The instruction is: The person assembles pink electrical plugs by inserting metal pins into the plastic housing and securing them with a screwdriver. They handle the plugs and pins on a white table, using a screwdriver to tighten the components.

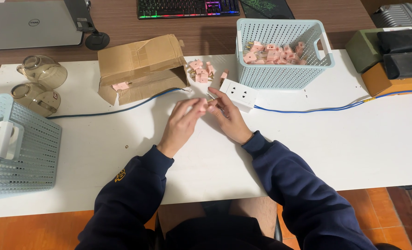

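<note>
My left hand and my right hand meet at the middle of the white table, fingertips together on a small pink plug adapter with brass pins. Just beyond my right hand lies a white socket block on a blue cable. A loose pile of pink plug adapters lies behind it. More pink adapters fill the light blue basket at the back right. Both arms wear dark blue sleeves.
A torn cardboard box holding one pink adapter lies at the back left, a second blue cable running from it. Two glass jugs and another light blue basket sit at the left. Laptop, keyboard and boxes lie behind.
</note>
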